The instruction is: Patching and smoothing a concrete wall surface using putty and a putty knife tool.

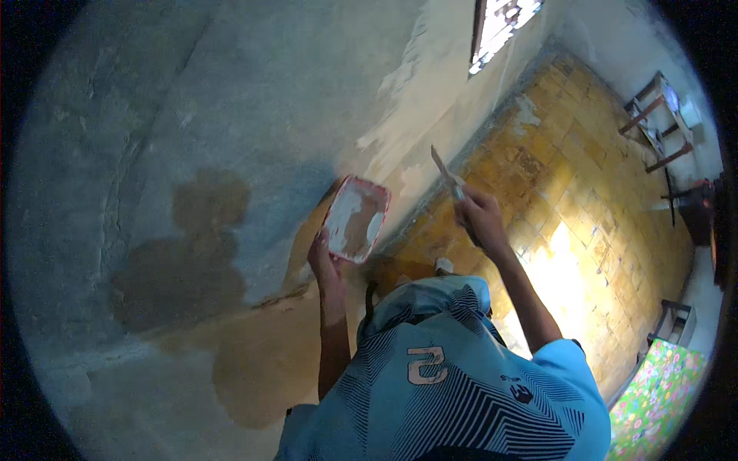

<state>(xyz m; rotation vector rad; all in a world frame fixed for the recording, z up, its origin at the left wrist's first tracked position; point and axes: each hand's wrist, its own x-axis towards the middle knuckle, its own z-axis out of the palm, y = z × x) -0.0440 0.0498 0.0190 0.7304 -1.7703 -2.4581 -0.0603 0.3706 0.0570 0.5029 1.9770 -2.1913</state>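
My left hand grips the lower left edge of a shallow rectangular tray with a red rim, close to the wall. Smeared inside it is white paste, and part of the tray's bottom shows brownish. In my right hand, fingers closed, is a putty knife seen nearly edge-on and streaked with white. Its blade points up and left, apart from both tray and wall. The wall beside me is mostly grey, with a pale, ragged-edged coated band beyond the tray.
Yellow-brown floor tiles run along the wall's foot, with a bright light patch. A barred window opens at the top. At the far right stand a wooden stool-like frame, dark furniture and a green flowered cloth.
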